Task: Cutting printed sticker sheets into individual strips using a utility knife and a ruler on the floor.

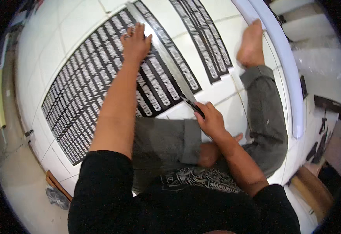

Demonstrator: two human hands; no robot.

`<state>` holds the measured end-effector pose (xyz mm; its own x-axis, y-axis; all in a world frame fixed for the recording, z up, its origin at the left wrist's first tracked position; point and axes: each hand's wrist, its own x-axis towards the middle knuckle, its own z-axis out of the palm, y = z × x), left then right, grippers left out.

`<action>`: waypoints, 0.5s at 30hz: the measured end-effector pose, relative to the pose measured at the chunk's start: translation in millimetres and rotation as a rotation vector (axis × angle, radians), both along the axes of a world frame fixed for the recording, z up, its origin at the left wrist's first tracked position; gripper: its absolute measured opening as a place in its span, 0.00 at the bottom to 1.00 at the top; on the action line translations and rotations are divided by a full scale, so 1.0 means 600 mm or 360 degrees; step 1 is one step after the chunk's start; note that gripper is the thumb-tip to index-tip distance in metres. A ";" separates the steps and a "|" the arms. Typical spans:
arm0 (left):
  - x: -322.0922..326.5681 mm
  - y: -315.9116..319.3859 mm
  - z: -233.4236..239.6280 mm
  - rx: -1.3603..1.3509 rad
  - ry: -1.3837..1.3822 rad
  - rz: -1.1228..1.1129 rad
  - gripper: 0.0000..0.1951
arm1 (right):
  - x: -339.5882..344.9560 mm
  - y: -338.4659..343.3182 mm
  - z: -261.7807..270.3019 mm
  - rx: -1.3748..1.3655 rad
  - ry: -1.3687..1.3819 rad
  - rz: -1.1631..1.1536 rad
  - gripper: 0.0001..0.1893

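Observation:
A black sheet (84,84) printed with rows of repeated white lettering lies on the white tiled floor. Across its right part runs a long metal ruler (170,64). My left hand (136,44) rests palm down on the sheet at the ruler's left edge, fingers spread, gripping nothing. In my right hand (212,121) is a black-handled cutter knife (198,109). Its blade points up and left, near the ruler's lower end at the sheet's near edge. A printed strip (185,68) shows along the ruler's right side.
Further right lie separate black printed strips (207,41). My bare foot (251,44) and bent leg are beside them. Beyond the leg, a long white roll (294,87) curves along the right. At lower left are a brown wooden piece (57,185) and a dark plastic bag (57,197).

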<state>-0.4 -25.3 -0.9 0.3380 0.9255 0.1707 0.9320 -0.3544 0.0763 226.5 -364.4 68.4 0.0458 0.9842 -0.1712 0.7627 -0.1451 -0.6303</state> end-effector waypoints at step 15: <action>0.005 -0.012 0.023 -0.0115 0.0011 0.0075 0.33 | -0.005 0.004 0.006 -0.0032 -0.0054 0.0003 0.21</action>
